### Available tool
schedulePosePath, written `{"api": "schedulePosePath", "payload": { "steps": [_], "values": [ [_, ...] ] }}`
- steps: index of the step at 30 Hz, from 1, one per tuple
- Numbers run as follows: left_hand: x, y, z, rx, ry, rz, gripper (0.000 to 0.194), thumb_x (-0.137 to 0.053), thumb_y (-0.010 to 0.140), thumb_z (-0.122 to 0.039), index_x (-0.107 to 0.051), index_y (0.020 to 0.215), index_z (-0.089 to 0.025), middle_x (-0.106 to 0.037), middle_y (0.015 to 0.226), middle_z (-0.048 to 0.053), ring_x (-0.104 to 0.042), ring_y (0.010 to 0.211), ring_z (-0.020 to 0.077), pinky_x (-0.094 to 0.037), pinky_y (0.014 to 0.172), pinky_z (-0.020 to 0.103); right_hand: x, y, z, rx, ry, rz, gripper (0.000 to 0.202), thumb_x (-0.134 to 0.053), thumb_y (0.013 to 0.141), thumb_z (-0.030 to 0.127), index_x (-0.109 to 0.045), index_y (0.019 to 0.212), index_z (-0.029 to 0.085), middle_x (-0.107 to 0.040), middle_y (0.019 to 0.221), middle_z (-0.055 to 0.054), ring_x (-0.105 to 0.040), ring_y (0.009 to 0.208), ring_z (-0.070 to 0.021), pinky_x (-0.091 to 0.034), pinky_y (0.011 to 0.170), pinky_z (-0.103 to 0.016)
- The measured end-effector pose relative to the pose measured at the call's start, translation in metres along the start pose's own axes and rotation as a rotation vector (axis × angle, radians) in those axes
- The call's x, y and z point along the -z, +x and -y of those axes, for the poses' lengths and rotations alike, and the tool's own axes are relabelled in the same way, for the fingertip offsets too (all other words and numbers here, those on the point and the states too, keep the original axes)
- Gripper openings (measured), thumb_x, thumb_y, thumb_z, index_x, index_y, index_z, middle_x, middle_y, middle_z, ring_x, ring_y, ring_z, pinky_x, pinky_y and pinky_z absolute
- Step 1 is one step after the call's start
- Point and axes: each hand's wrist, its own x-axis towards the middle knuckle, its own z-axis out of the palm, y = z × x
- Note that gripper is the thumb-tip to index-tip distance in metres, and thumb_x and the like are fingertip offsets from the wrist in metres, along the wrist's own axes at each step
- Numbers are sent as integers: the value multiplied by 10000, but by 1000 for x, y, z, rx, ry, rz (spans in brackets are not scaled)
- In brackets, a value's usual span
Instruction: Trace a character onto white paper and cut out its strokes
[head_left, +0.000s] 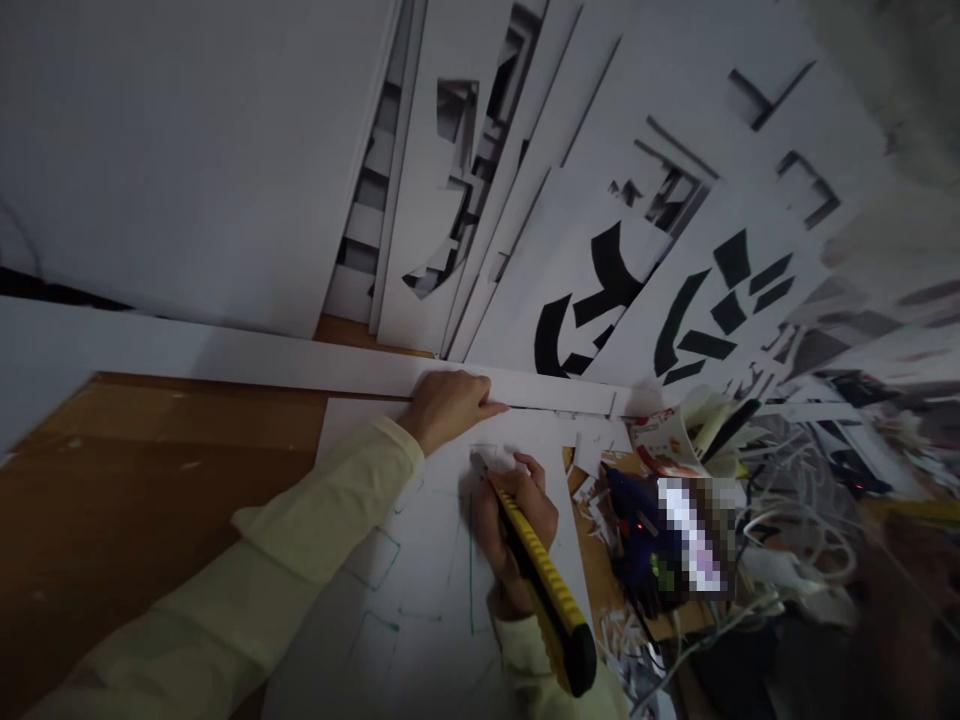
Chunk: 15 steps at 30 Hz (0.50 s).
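Note:
In my right hand point(517, 510) is a yellow and black utility knife point(551, 590), its blade tip touching the white sheet point(420, 620). Green marker lines forming angular shapes are drawn on that sheet. My left hand point(450, 408) lies ahead of the knife, fingers curled over a long white strip point(262, 352) and thumb stretched along its near edge. The strip runs across the back end of the sheet. What the curled left fingertips press on is partly hidden.
Behind the strip lean white boards point(510, 310) with cut-out letter shapes. A large blank white panel point(187, 150) stands at left. On the right are a blue glue gun point(634, 520), a paper cup point(664, 440), tangled cables point(795, 540) and paper scraps. Brown tabletop point(172, 480) shows at left.

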Motion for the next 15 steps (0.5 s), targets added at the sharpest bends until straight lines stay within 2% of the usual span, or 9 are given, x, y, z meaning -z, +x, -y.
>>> {"api": "schedulePosePath", "payload": {
  "steps": [9, 15],
  "values": [
    [-2, 1, 2, 0, -2, -8, 473, -538, 919, -640, -726, 868, -210, -750, 795, 56, -687, 776, 236, -347, 620, 317, 3, -8, 2, -66, -29, 18, 112, -605, 836, 147, -563, 852, 250, -604, 678, 49, -623, 642, -160, -544, 960, -501],
    [1, 0, 0, 11, 0, 15, 519, -478, 941, -655, -728, 876, -205, -753, 796, 62, -690, 785, 229, -353, 624, 313, 3, -15, 2, -63, -16, 5, 130, -600, 830, 139, -561, 851, 262, -511, 580, 100, -481, 468, -112, -526, 985, -555]
  ]
}}
